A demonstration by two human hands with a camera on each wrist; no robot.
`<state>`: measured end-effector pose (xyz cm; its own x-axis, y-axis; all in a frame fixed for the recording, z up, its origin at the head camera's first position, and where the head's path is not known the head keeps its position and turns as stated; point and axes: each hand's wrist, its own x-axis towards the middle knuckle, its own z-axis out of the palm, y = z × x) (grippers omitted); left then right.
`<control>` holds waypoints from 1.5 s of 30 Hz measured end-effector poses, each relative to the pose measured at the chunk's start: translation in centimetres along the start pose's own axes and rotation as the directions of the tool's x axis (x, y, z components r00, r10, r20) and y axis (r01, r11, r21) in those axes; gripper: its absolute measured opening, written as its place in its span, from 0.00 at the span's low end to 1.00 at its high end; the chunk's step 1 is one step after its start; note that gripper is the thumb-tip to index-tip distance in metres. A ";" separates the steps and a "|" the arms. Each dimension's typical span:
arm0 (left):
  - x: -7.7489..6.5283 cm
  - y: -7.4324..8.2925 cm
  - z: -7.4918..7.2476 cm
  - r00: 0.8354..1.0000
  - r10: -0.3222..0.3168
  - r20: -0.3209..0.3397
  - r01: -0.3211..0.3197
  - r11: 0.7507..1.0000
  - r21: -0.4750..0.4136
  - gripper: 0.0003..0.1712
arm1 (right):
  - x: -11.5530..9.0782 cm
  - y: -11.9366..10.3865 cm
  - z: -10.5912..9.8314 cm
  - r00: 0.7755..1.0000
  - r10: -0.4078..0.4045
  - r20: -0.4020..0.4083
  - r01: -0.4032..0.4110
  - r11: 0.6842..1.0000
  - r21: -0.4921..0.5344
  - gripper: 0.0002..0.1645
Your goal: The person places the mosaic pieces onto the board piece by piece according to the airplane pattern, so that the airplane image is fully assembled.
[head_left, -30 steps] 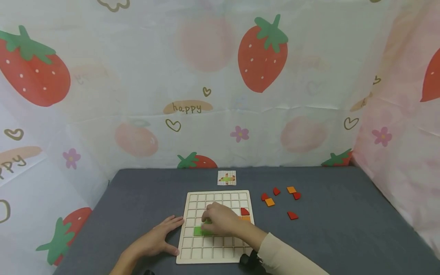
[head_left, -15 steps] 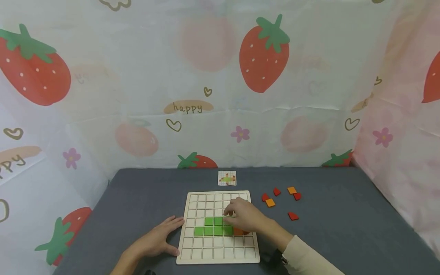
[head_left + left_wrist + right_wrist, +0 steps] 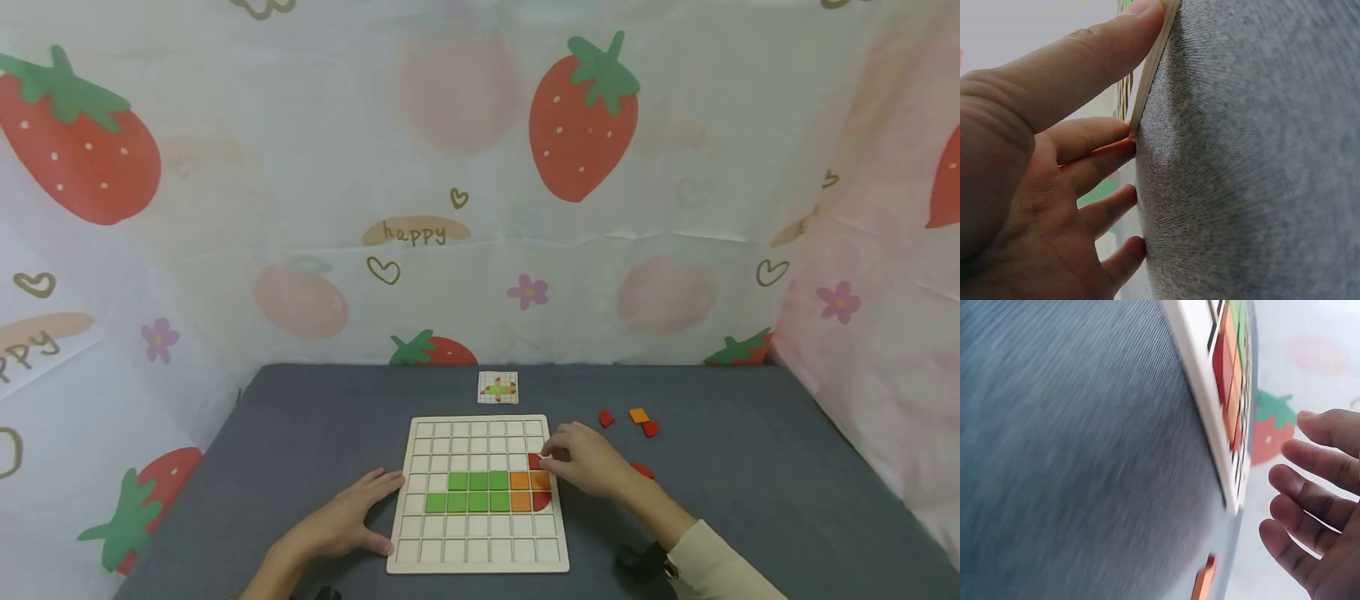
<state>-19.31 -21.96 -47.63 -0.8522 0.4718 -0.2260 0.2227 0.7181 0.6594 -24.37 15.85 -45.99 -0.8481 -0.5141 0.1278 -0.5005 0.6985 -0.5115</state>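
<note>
A pale wooden grid board [image 3: 442, 550] lies on the table. Two rows of green square tiles [image 3: 477, 502] sit in its cells, followed on the right by orange tiles [image 3: 520, 481] and rounded red pieces [image 3: 541, 500] near the right edge. My left hand [image 3: 341, 518] rests at the board's left edge, its thumb and fingertips touching the rim [image 3: 1149, 75]. Over the right edge, above the table, is my right hand [image 3: 588, 458]; its fingers [image 3: 1316, 519] are loosely bent and apart, and the right wrist view shows nothing between them.
Loose red pieces [image 3: 606, 418] and an orange tile [image 3: 638, 415] lie right of the board; my right hand and forearm partly cover that area. A small picture card [image 3: 498, 388] lies behind the board. A strawberry-print cloth [image 3: 585, 133] hangs behind the grey table [image 3: 322, 417].
My right hand has moved right, from over the green tiles to the board's right edge, uncovering the green and orange tiles. My left hand has stayed at the left edge.
</note>
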 end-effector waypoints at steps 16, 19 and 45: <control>-0.1 0.2 0.0 1.000 -0.013 0.002 0.013 1.000 -0.022 0.57 | -3.2 4.3 -2.2 0.987 0.127 -0.094 -0.133 0.990 -0.054 0.04; -0.2 0.2 0.0 1.000 -0.008 -0.002 0.008 1.000 -0.021 0.57 | -3.7 5.0 -2.7 0.986 0.128 -0.103 -0.134 0.990 -0.049 0.05; -0.1 0.0 -0.1 1.000 0.001 -0.002 -0.001 1.000 -0.011 0.57 | -6.5 7.9 -4.8 0.964 0.266 -0.016 -0.266 0.964 -0.010 0.13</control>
<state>-19.25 -22.01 -47.53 -0.8528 0.4715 -0.2243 0.2180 0.7119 0.6676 -23.61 27.09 -46.79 -0.9533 -0.3019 0.0012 -0.2588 0.8149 -0.5186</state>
